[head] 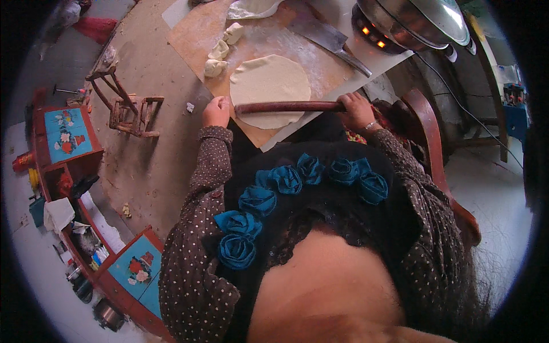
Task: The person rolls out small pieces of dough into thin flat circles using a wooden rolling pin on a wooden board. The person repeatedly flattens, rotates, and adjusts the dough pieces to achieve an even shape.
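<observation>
A round sheet of dough (269, 81) lies on a floured wooden board (193, 45). Across its near part rests a dark wooden rolling pin (291, 106). My right hand (357, 110) is closed around the pin's right end. Just beyond the pin's left end is my left hand (216, 112), curled into a fist at the board's edge, with a small gap to the pin. Several dough pieces (215, 67) sit in a row at the board's left. A cleaver (321, 36) lies flat at the upper right, its handle towards the right.
Upper right, a metal pot (418, 21) stands on a cooker (373, 36) with glowing orange lights; a black cable runs from there. A small wooden stool (133, 113) stands on the floor at left. Beyond is a red cabinet (96, 160) with blue floral panels. A wooden chair (429, 137) curves at my right.
</observation>
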Available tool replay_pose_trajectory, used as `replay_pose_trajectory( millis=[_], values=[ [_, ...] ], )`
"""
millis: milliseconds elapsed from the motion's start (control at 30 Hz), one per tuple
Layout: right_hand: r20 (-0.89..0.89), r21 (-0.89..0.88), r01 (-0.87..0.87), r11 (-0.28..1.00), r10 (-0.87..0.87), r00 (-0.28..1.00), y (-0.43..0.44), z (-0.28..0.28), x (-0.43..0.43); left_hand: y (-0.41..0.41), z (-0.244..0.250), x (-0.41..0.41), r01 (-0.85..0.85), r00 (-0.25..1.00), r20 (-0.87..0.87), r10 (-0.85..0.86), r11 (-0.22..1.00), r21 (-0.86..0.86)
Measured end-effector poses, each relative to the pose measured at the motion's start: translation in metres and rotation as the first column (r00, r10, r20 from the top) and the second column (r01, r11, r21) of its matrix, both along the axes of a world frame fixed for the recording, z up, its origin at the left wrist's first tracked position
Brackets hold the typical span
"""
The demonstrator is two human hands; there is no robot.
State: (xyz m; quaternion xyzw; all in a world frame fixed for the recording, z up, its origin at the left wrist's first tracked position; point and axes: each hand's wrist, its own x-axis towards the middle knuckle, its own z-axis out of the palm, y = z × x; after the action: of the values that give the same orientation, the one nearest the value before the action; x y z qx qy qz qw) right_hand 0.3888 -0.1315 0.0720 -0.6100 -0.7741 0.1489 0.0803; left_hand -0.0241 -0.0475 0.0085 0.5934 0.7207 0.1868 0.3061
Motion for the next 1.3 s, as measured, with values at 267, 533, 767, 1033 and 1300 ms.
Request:
replay_pose_trajectory(
  millis=[267,533,767,1033,1300],
  values=[
    [-0.156,-0.241,0.156,0.958,-0.197,0.968,-0.040,-0.017,0.004,0.004,0.009,0.068,0.460,0.880,-0.161,-0.446,0.720,0.519],
    [-0.218,-0.505,0.121,0.855,-0.262,0.940,-0.034,0.015,0.008,-0.008,0.033,0.146,0.726,0.688,-0.306,-0.658,0.627,0.282],
    [-0.156,-0.515,0.135,0.846,-0.248,0.956,-0.026,0.030,0.024,0.037,0.044,0.192,0.775,0.628,-0.383,-0.677,0.590,0.227],
    [-0.187,-0.484,0.156,0.861,-0.275,0.943,-0.016,0.015,0.040,0.079,0.044,0.238,0.765,0.641,-0.388,-0.662,0.593,0.251],
    [-0.111,-0.540,0.280,0.794,-0.396,0.911,-0.012,0.012,0.036,0.111,0.038,0.261,0.816,0.566,-0.269,-0.779,0.485,0.314]
  ],
)
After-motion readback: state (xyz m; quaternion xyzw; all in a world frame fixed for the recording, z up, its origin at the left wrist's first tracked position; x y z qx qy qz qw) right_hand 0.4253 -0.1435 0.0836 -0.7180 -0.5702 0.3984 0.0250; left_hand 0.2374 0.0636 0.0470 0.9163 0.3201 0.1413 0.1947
